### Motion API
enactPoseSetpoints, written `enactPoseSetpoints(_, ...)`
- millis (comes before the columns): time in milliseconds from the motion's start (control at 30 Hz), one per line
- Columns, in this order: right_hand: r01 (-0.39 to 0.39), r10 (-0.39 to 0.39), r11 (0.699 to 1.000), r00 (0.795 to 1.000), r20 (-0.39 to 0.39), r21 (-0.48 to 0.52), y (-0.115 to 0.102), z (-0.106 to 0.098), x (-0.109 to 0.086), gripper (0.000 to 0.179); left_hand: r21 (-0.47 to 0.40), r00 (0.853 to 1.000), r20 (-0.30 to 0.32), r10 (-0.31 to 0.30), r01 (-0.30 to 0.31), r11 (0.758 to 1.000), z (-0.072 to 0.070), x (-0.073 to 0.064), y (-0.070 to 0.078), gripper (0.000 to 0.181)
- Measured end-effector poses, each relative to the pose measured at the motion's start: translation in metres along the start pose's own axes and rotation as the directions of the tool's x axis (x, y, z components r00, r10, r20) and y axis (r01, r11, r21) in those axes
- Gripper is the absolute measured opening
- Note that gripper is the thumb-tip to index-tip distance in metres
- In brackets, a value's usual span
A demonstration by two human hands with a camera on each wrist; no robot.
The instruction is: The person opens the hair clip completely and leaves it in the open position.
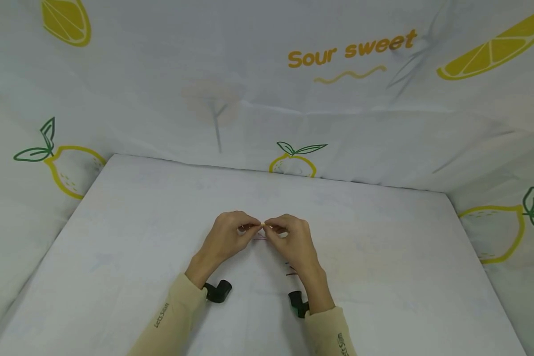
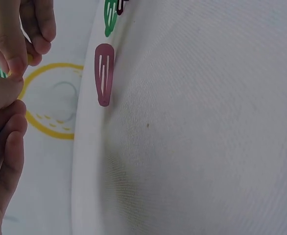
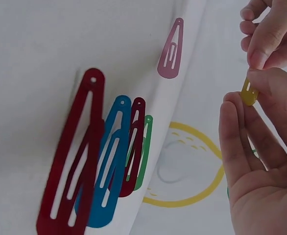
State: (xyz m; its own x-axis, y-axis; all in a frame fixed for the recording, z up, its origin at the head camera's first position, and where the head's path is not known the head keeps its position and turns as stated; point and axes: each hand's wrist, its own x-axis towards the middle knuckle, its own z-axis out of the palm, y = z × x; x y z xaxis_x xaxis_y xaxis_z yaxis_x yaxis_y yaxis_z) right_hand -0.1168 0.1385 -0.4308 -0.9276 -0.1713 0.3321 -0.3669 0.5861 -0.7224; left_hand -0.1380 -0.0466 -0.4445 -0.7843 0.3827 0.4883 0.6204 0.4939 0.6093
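Observation:
A yellow snap hair clip (image 3: 249, 93) is held up between the fingertips of both hands. My right hand (image 1: 293, 240) pinches it between thumb and fingers, its wide rounded end showing below the thumb in the right wrist view. From the other side my left hand (image 1: 231, 232) pinches the clip's far end, with thumb and fingertip meeting the right thumb. The fingers cover much of the clip. Beneath the hands, a pink hair clip (image 3: 171, 49) lies on the white tabletop (image 1: 382, 237).
Nearer the right wrist lie a dark red clip (image 3: 70, 156), a blue clip (image 3: 109, 166), another dark red clip (image 3: 133, 147) and a green clip (image 3: 146, 152), overlapping in this view. A lemon-printed white cloth (image 1: 258, 118) hangs behind the table. Black wrist cameras (image 1: 219, 291) sit by both cuffs.

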Motion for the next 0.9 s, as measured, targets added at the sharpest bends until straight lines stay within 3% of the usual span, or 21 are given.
enactPoseSetpoints(633, -0.004, 0.004, 1.0, 1.0, -0.009, -0.023, -0.0018, 0.0028, -0.0026, 0.005, 0.036, 0.998, -0.044, 0.047, -0.045, 0.998, -0.0002, -0.0017, 0.0005, 0.007)
enactPoseSetpoints(900, -0.02, 0.017, 0.999, 0.998, -0.059, -0.048, -0.003, 0.0069, -0.004, 0.003, 0.06, 0.996, -0.063, 0.065, -0.061, 0.996, 0.0025, -0.0029, 0.0007, 0.007)
